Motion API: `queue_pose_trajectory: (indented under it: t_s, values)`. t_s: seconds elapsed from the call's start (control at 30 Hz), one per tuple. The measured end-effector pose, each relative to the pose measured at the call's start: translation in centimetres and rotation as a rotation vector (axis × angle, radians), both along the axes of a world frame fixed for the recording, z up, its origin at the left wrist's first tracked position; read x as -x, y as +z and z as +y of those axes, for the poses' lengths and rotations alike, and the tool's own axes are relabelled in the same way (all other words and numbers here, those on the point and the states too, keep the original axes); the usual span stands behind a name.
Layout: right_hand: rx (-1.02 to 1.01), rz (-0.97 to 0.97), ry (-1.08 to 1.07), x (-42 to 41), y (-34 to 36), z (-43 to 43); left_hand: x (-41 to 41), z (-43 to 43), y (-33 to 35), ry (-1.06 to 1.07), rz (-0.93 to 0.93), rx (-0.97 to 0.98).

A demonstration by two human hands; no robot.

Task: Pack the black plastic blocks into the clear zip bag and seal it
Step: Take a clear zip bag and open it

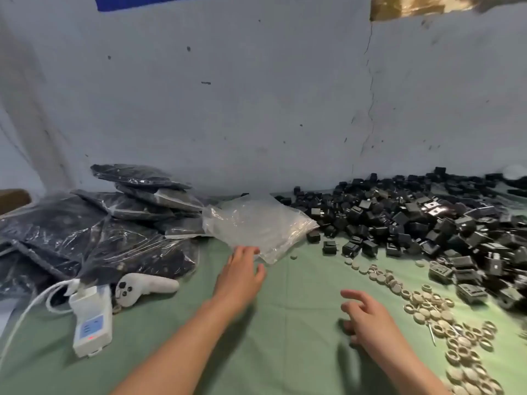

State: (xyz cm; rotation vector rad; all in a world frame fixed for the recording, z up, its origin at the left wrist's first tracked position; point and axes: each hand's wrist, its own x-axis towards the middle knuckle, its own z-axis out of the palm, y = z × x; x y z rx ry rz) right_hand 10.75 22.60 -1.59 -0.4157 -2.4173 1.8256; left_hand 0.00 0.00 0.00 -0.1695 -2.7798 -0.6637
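- At the far left lies a pile of filled bags (99, 223), dark with blocks and slumped one over another. I count about six, but the lower ones run together.
- In front of them are one white box with a cable (91, 320) and one white controller (142, 286). Neither is part of the work.
- The left hand (242, 275) is stretched out with relaxed fingers. The fingertips touch the near corner of the clear zip bag (256, 223), and nothing is gripped yet.
- The clear zip bag lies flat on the green tabletop (285, 352), between the filled bags and the heap. It may be one bag or a thin stack, I cannot tell. I judge it very light, limp and slippery. It is best pinched at the corner or the mouth edge, then held open with two fingers.
- The right hand (368, 317) hovers over the cloth with loosely curled fingers, and it holds nothing.
- The black plastic blocks (413, 223) make one big loose heap at the right, against the wall. They are far too many to count, surely well over a hundred. They look small, hard and light, and each is easy to grasp by its sides. A handful can be scooped, and I think they can slide off the heap.
- At the near right, pale rings and caps (445, 317) are scattered, many dozens.
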Motion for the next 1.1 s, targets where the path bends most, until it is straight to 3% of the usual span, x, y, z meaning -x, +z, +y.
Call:
queue_pose_trajectory:
  t_s: [0.1, 0.2, 0.33, 0.5, 0.73, 0.8, 0.97, 1.1]
  values:
    - [-0.113, 0.007, 0.042, 0.7, -1.2, 0.8, 3.6, 2.6, -1.3, -0.003, -0.115, 0.201]
    - [-0.097, -0.004, 0.041, 0.9, -1.7, 1.2, 6.6, 3.2, -2.3, 0.042, -0.172, 0.299]
    - [-0.073, -0.026, 0.011, 1.7, -1.5, 1.1, 7.5, 3.3, -3.2, 0.093, -0.078, 0.361]
    - [-0.332, -0.067, 0.003, 1.6, -1.1, -0.4, 4.5, 1.8, -4.0, 0.059, 0.148, 0.208]
    - [-0.445, -0.037, 0.022, -0.2, -0.7, -2.3, -3.7, -0.7, -2.3, -0.177, 0.166, 0.172]
    - [-0.368, -0.020, 0.007, -0.6, -0.4, -2.6, -7.0, -0.6, -1.8, -0.265, 0.187, 0.235]
    - [0.050, -0.056, -0.013, -1.6, 1.3, -3.3, -15.1, 1.4, -1.0, -0.343, 0.110, 0.364]
    - [0.126, -0.111, 0.085, -3.4, 1.7, -3.9, -19.5, 2.2, -0.7, -0.408, 0.002, 0.051]
